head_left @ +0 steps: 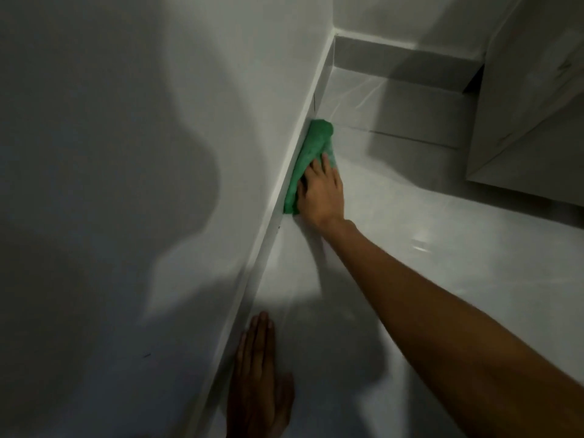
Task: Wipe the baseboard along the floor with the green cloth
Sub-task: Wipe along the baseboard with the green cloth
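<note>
R hand (320, 192) presses bunched green cloth (311, 153) to baseboard (252, 289), prob. touching.

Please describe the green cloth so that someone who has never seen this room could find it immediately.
Follow the white wall down to the baseboard that meets the pale floor. Toward the far corner, the right hand presses the green cloth against that baseboard. It is the only colourful thing among white and grey surfaces.

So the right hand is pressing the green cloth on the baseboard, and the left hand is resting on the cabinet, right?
Not quite. The left hand lies flat on the floor beside the baseboard, not on the cabinet; the head view shows it. The right hand does press the green cloth on the baseboard.
</note>
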